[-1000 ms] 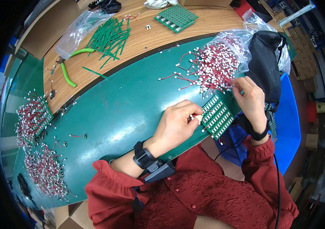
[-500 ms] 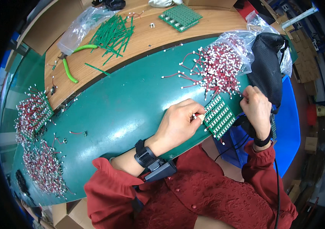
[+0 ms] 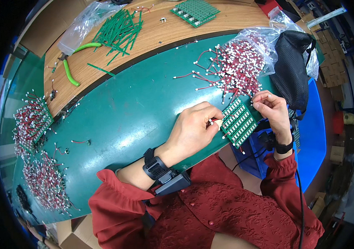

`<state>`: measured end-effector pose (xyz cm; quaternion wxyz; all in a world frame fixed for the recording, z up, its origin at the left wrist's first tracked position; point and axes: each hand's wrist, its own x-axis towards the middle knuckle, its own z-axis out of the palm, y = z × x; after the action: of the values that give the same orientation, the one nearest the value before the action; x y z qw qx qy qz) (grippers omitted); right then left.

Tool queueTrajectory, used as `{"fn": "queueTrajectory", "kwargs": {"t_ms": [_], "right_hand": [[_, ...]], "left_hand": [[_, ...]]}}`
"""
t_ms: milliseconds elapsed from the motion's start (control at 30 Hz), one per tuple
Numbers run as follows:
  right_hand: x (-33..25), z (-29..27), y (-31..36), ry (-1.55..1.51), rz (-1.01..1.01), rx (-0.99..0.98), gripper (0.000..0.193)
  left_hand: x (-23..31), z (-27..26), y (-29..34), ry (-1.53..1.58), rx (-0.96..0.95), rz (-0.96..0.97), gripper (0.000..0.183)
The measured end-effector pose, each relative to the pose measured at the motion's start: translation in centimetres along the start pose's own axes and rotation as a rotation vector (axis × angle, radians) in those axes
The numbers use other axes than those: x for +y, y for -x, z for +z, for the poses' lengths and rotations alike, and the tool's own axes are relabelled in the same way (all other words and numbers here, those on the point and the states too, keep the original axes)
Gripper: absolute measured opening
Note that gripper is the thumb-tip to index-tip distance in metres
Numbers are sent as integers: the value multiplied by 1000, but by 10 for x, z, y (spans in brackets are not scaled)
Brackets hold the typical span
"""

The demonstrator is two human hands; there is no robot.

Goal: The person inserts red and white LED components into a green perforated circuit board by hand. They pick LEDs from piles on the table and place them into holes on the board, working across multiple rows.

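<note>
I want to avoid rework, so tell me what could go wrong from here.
The green board juts past the table edge with the left hand at its left side; if poorly supported, it might tip and drop.

The red-and-white leads lie heaped and crossing beside the right hand, so pulling one could drag others along.

The black cable hanging along the right sleeve might snag.

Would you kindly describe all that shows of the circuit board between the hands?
The green circuit board is a flat, rectangular panel with rows of white connectors. Red wires show at its lower left. It slants in view, its lower corner beyond the green tabletop; the left hand seems to hold its left side.
</note>
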<state>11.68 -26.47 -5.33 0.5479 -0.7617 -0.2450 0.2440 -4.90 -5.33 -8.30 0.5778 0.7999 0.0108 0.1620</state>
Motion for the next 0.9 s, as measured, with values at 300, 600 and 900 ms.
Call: {"fn": "queueTrajectory", "kwargs": {"t_ms": [300, 600, 900], "right_hand": [[2, 5, 5, 592, -256, 123, 5], [-24, 18, 12, 200, -117, 52, 5], [-28, 41, 6, 108, -39, -134, 6]], "left_hand": [[3, -1, 0, -9, -12, 9, 21], [7, -2, 3, -203, -111, 188, 38], [0, 0, 4, -92, -88, 175, 34]]}}
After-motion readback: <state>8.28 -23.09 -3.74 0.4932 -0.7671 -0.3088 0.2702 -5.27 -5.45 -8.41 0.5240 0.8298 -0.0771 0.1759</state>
